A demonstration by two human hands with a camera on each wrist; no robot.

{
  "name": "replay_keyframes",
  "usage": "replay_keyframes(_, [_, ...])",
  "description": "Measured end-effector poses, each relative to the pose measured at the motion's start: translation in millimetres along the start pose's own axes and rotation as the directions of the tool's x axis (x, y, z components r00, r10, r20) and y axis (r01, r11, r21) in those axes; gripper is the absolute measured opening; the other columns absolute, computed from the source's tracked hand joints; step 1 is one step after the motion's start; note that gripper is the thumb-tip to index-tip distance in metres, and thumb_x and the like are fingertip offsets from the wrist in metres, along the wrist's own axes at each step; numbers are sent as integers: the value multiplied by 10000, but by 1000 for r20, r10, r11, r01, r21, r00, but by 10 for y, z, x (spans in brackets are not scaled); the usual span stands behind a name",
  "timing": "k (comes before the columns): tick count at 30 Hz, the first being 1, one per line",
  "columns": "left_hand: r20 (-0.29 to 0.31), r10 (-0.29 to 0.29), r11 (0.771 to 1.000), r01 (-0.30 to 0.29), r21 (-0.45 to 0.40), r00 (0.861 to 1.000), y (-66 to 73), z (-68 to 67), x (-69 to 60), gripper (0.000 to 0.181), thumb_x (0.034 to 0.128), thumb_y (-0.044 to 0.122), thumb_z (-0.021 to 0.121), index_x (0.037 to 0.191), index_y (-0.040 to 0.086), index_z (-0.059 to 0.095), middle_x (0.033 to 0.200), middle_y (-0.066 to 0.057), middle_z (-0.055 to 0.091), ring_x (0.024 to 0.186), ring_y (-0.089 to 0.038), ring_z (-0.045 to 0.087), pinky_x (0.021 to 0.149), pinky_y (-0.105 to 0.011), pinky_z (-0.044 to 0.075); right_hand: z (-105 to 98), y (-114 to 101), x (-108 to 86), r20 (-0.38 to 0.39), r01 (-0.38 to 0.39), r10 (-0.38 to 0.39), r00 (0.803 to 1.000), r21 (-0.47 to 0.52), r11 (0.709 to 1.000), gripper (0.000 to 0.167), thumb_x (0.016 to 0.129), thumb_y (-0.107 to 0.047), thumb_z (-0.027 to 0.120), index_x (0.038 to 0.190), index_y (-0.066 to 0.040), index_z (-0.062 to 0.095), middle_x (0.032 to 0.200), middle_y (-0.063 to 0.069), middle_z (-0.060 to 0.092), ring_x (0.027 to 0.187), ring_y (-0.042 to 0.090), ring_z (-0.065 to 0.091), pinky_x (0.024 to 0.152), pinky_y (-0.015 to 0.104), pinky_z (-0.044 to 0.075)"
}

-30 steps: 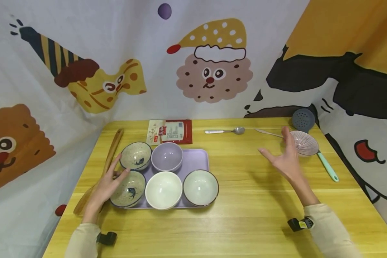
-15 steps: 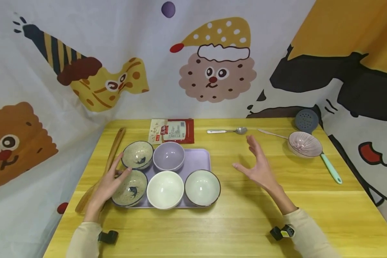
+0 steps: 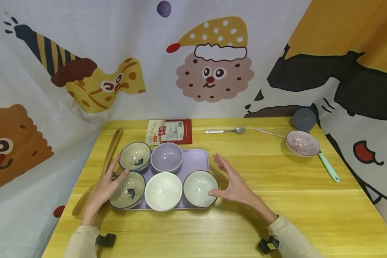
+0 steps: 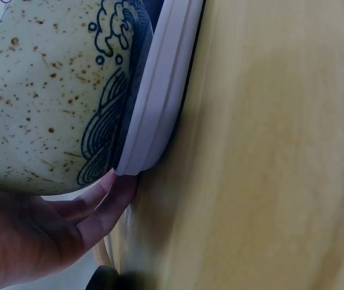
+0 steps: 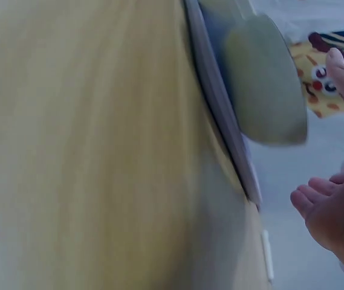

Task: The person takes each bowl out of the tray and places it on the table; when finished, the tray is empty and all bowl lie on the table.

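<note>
A lilac tray (image 3: 197, 159) carries several bowls: a speckled back bowl (image 3: 133, 154) and speckled front bowl (image 3: 124, 193) with blue fish, a purple bowl (image 3: 166, 157), a white bowl (image 3: 163, 191) and a pale bowl with a dark rim (image 3: 198, 189). My left hand (image 3: 106, 184) is at the tray's left end, thumb over the speckled bowls; in the left wrist view its fingertips (image 4: 123, 187) touch the tray's end. My right hand (image 3: 235, 188) hovers just right of the tray, fingers spread, holding nothing. In the right wrist view that hand (image 5: 335, 211) is apart from tray and bowl.
A wooden spatula (image 3: 111, 152) lies left of the tray. Behind are a red-and-cream packet (image 3: 169, 132) and a spoon (image 3: 225, 131). At right sit a pink striped bowl (image 3: 302, 143), a thin pale utensil (image 3: 271, 133) and a skimmer (image 3: 329, 167) with a green handle.
My right hand has travelled left from beside the pink striped bowl to the tray's right end. The left hand and the bowls have stayed in place.
</note>
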State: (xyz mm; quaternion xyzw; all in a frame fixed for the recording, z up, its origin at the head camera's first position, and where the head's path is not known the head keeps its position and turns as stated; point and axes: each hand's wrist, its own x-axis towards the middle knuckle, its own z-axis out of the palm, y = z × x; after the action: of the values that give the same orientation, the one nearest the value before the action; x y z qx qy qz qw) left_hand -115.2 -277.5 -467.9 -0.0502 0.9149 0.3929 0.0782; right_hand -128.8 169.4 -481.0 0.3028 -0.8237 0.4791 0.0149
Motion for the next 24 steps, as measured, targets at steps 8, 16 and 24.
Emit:
replay_keyframes(8, [-1,-20,1000,20,-11,1000,9,0,-12,825,1026,550,500,1649,298,21,1304,-327,581,1185,-428,577,920,-618,496,223,-86,-24,123,-29,30,992,-16,999,1296,620,-377,987,1605,-53,210,1612,188,348,1442,349,423,1139,577,394])
replay_keyframes(16, [-1,-11,1000,11,-10,1000,26,0,-18,822,1031,531,502,1651,276,25,1300,-344,580,1180,-455,581,926,-644,496,260,-122,-66,174,-47,49,984,-15,999,1400,548,-386,1012,1626,-133,156,1616,128,337,1465,321,388,1158,596,342])
replay_keyframes(24, [4,-19,1000,19,-12,1000,24,-2,-15,826,1028,548,494,1649,288,16,1304,-353,570,1179,-480,576,947,-669,480,267,-106,-97,149,-91,95,984,-34,995,1299,569,-432,995,1581,-74,265,1508,71,462,1357,303,509,1076,582,455])
